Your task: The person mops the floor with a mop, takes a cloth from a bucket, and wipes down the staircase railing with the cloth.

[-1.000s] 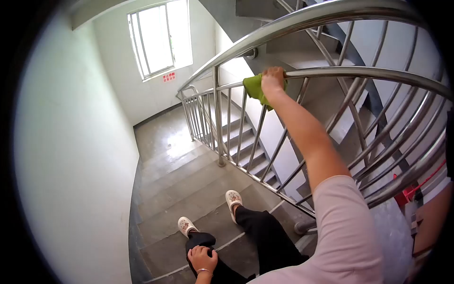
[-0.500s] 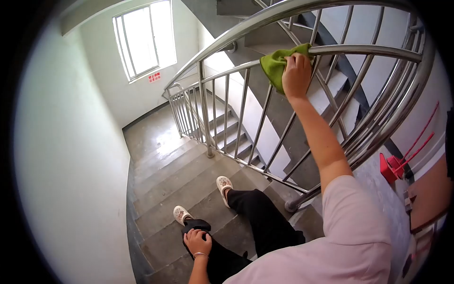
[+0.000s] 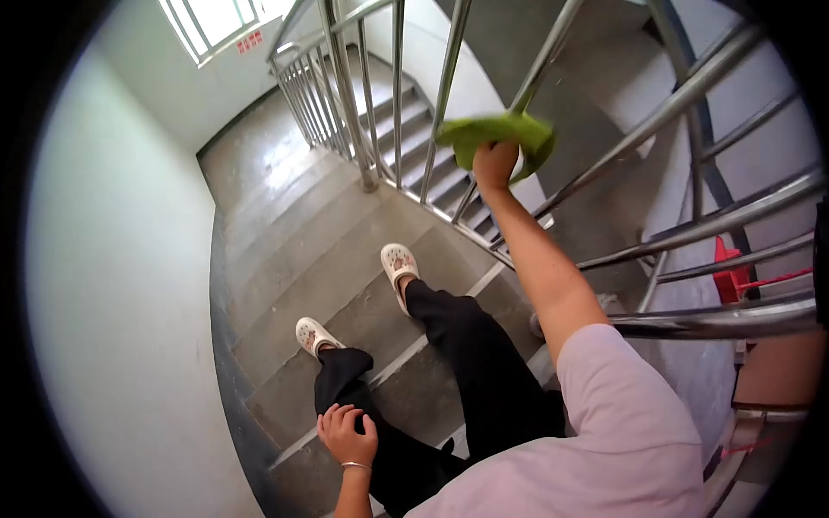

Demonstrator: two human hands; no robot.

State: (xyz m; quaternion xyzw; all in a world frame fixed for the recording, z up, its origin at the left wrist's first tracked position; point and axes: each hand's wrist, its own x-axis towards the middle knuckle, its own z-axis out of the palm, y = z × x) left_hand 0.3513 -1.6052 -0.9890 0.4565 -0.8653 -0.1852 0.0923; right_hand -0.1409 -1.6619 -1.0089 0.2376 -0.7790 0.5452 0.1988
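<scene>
My right hand (image 3: 496, 164) grips a green cloth (image 3: 516, 129), which is wrapped about a slanting metal baluster (image 3: 547, 56) of the stair railing. The cloth is slightly blurred and its loose ends hang to both sides; part of my fingers is hidden by it. Resting on the knee of my black trousers (image 3: 462, 371) is my left hand (image 3: 349, 439), fingers laid out and nothing in it. A thin bracelet (image 3: 356, 465) circles that wrist.
Grey concrete steps (image 3: 302, 250) descend to a landing, with a white wall (image 3: 129, 285) on the left. My feet, in cream clogs (image 3: 399, 263), stand on different steps. A red dustpan-like object (image 3: 730, 269) is beyond the thick handrail (image 3: 717, 319) on the right.
My right hand and the cloth have moved from the upper horizontal rail down onto a baluster. The view has tilted lower. My left hand stays on the knee.
</scene>
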